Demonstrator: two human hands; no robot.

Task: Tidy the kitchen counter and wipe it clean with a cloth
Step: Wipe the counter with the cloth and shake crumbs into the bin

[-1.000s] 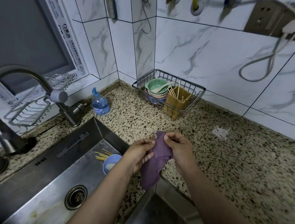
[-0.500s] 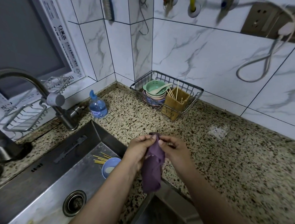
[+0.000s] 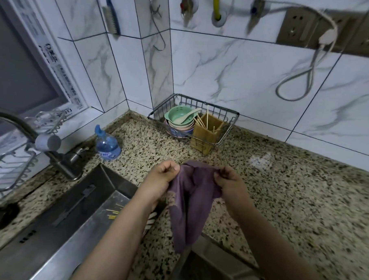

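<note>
Two hands are in view, the left hand and the right hand, with one purple cloth between them. One wire basket stands in the corner of the one speckled counter; it holds one stack of bowls, their number hard to tell, one spoon and one chopstick holder with several chopsticks. One blue bottle, one faucet, one sink, one wire soap rack and one hanging brush complete the count.
</note>
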